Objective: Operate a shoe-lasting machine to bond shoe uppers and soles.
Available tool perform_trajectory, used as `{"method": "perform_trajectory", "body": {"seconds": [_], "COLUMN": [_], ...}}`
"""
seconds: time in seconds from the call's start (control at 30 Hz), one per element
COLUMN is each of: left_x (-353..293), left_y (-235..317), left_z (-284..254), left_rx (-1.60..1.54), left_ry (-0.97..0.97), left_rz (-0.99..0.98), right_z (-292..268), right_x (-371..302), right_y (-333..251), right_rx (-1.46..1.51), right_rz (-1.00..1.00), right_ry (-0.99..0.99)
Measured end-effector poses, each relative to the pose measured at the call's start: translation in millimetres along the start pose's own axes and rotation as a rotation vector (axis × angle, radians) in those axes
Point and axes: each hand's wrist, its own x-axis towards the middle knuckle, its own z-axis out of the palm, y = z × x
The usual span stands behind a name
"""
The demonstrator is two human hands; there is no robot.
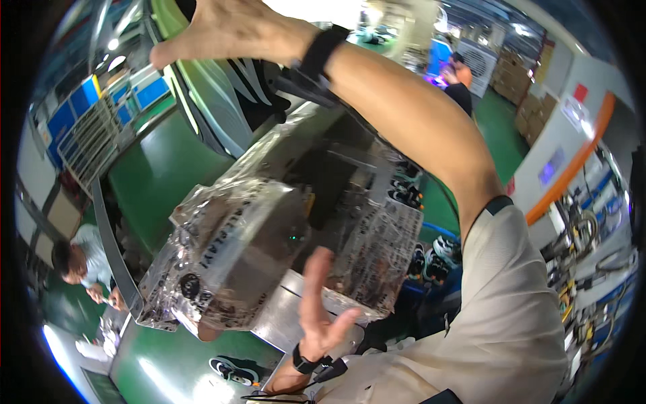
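A grey-green and black shoe (219, 108), large in view, hangs at the upper left. My right hand (235, 34) is closed over its upper part; the thumb lies along the left side, and the other fingertips are cut off or hidden at the top edge. My left hand (319, 310) is open and holds nothing, its fingers pointing up and its thumb apart. Beyond it stands a machine with two blocks wrapped in clear printed film, a larger left block (229, 256) and a right block (377, 256). A bare metal plate (279, 313) lies between them, beside my left hand.
A dark curved rail (111, 236) runs along the left, where a person (84, 259) sits. Several shoes stand on a rack (434, 259) at right; another shoe (232, 370) rests low on the left. People (459, 84) and cartons (515, 77) are farther back.
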Motion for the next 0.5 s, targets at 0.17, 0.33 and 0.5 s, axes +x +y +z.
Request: {"method": "perform_trajectory", "body": {"seconds": [0.17, 0.33, 0.5], "left_x": [34.6, 24.6, -50.0], "left_y": [17.2, -33.9, 10.0], "left_z": [56.9, 145.8, 292.0], "left_rx": [-0.017, -0.044, -0.828], "left_ry": [0.374, 0.180, -0.390], "left_rz": [0.222, -0.003, -0.510], "right_z": [-129.8, -205.1, -328.4], "right_x": [-135.9, -273.5, -444.9], "right_y": [-122.7, -238.6, -350.7], "right_rx": [-0.393, -0.853, -1.026], "right_rz": [-0.206, 0.133, 0.625], "right_ry": [0.319, 0.337, 0.334]}}
